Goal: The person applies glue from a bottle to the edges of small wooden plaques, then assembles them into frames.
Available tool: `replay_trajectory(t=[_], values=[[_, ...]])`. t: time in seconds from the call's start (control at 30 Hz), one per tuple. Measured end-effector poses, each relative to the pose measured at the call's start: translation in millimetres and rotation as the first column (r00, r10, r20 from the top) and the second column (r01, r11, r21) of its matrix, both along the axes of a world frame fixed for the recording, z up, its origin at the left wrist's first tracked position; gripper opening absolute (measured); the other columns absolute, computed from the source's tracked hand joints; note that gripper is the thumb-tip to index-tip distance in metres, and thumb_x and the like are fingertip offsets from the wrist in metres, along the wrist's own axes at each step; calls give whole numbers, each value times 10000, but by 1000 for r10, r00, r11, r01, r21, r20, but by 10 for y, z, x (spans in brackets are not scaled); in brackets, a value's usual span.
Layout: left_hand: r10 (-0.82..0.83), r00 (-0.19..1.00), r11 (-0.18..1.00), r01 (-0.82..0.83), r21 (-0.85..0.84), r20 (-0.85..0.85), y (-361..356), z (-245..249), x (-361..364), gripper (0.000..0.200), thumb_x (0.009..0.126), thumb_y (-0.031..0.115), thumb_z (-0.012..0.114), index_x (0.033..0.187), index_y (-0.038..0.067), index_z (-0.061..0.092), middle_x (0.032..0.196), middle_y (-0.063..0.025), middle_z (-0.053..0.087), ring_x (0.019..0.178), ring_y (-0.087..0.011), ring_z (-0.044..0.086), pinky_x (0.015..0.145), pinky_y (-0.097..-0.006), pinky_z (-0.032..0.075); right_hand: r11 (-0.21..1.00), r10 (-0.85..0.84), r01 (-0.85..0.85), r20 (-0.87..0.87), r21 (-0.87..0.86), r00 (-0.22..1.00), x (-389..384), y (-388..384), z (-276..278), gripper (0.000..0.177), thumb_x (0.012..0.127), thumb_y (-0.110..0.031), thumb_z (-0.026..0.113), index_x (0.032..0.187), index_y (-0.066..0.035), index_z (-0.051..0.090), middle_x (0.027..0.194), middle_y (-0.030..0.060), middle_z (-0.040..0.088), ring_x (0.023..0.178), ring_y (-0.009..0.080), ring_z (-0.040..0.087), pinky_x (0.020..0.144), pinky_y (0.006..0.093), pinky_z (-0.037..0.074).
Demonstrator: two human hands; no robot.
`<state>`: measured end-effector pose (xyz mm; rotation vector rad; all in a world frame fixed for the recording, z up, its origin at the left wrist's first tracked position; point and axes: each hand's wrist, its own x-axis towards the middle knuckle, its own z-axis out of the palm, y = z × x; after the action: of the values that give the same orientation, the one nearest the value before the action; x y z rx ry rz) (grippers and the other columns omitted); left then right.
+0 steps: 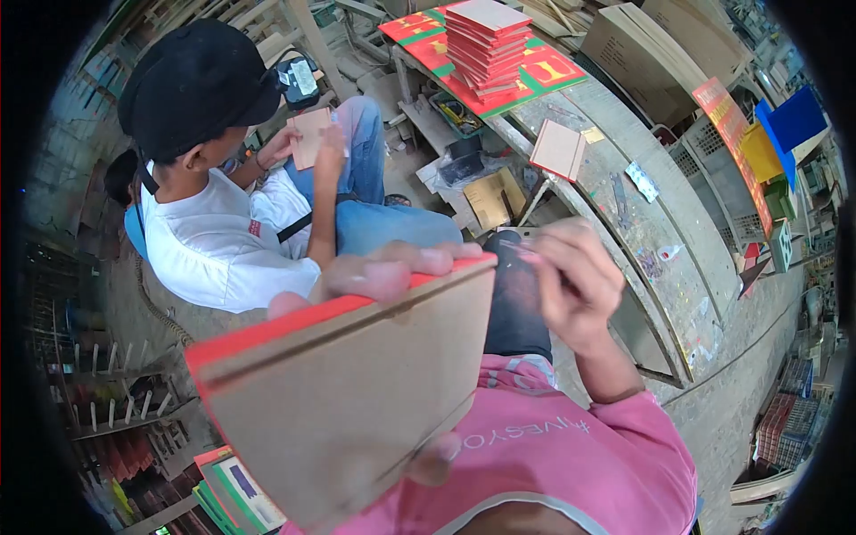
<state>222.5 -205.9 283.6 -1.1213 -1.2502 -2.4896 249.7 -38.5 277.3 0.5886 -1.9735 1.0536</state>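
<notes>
My left hand (379, 275) is closed on a flat brown board (348, 401) with red edges, held up close to the camera. The fingers wrap over its red top edge, while the thumb shows at the lower side. A dark groove runs along the board just under that edge. My right hand (575, 281) is raised just beyond the board's right corner, its fingers pinched together and slightly blurred. A thin, pale something seems to show at those fingertips, too smeared to name.
A seated person (223, 223) in a black cap handles a similar board (312, 138) at left. On the long worktable (624, 241) at right stand a stack of red-edged boards (486, 49) and a single board (559, 150). Green and red panels (236, 490) lie at lower left.
</notes>
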Motion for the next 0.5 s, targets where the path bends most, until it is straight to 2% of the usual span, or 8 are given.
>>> replay_trajectory(t=[0.07,0.13,0.2,0.23,0.3,0.5], values=[[17,999,1000,-16,13,-27,3,17,-37,1059,700,423,778,1493,33,195,1396,-244,390,1316,-357,394,1117,-574,294,996,-68,63,-68,-66,995,96,81,53,168,726,111,654,886,62,655,842,149,643,724,263,610,645,349,485],[17,999,1000,-16,25,-40,40,1,-25,1058,698,420,778,1492,33,196,1395,-243,390,1314,-358,395,1116,-576,294,995,-43,37,-67,-95,997,142,83,224,175,712,112,668,877,53,662,854,141,648,727,256,613,649,349,487],[8,999,999,-6,32,-51,72,-8,-13,1056,697,417,778,1492,33,197,1394,-243,391,1313,-358,396,1114,-578,294,990,82,-93,-106,-105,991,107,-12,421,213,671,109,696,875,55,671,849,141,645,719,262,607,649,348,485],[8,998,999,-6,40,-57,91,-10,-5,1056,697,415,778,1492,33,197,1394,-242,391,1312,-358,397,1114,-579,295,991,78,-89,-104,-104,992,69,-52,486,213,671,109,696,875,55,671,849,141,645,719,262,607,649,348,485],[9,997,998,-5,56,-72,121,-12,9,1055,696,412,777,1491,33,198,1393,-242,391,1310,-358,398,1113,-581,295,979,186,-197,-152,-58,971,-13,-122,567,245,642,85,729,880,56,680,849,139,644,703,262,597,639,344,481],[49,992,995,-38,91,-119,98,-9,14,1051,692,402,776,1490,33,200,1391,-240,392,1305,-359,402,1109,-587,296,982,186,-190,-168,-8,968,-64,-188,519,274,613,53,744,878,69,675,839,141,642,696,265,600,606,326,475]])
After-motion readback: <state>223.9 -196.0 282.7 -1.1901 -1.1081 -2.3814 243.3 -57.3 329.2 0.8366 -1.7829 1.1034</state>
